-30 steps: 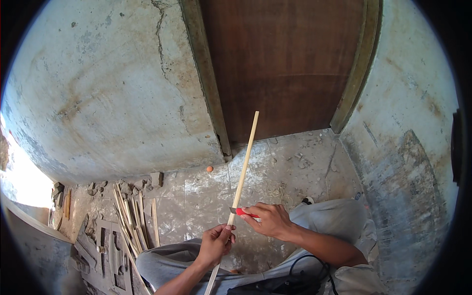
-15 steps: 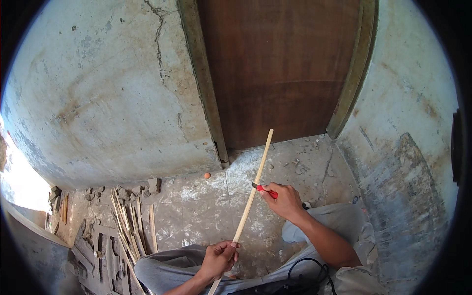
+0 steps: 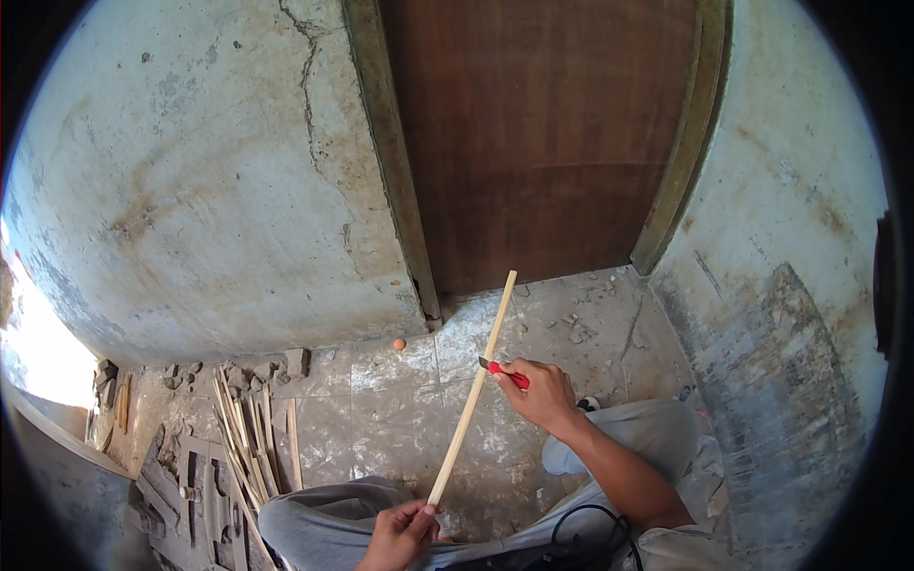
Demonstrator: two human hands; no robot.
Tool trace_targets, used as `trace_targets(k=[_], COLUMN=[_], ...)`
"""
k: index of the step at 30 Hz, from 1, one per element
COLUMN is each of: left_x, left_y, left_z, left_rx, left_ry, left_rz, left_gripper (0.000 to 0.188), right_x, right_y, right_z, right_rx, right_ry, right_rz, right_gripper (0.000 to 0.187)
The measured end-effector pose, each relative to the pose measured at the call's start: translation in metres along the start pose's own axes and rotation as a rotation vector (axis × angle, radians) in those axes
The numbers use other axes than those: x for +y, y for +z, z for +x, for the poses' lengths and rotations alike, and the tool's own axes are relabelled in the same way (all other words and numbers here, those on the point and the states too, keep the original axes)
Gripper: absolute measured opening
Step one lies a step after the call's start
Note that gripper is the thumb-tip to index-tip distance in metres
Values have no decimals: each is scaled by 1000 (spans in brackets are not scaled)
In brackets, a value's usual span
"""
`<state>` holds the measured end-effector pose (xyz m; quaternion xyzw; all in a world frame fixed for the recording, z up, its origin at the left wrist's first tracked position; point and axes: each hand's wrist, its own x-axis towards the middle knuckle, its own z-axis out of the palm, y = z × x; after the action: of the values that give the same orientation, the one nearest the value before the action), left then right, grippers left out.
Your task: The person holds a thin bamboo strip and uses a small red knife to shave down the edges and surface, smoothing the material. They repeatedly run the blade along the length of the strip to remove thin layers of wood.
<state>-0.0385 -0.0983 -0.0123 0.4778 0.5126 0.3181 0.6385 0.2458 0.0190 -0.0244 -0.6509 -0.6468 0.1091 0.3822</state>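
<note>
While the left hand [image 3: 400,536] pinches a wooden strip [image 3: 464,419] running toward one o'clock, the right hand [image 3: 543,392] is clamped around a red knife [image 3: 510,374], its blade [image 3: 484,363] at the strip. Since a second ago the blade has drawn farther from the left hand, suggesting an outward shaving stroke. Loose sticks [image 3: 252,433] lie at that hand's ten o'clock.

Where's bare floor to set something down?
Dusty tiles left of the held strip, between orange ball, left knee and loose strips, look bare. Crowded: farther left, with rubble and a slotted panel. Debris lies near the door.
</note>
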Motion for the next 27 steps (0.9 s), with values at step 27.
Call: trace_targets(k=[27], left_x=[-13], left_y=[-34], left_z=[-119], left_rx=[32], left_ry=[-263], left_rz=[-21], left_gripper=[37], right_x=[23], right_y=[-5], right_z=[13], right_rx=[-15], right_ry=[128], right_rz=[-38], right_gripper=[24])
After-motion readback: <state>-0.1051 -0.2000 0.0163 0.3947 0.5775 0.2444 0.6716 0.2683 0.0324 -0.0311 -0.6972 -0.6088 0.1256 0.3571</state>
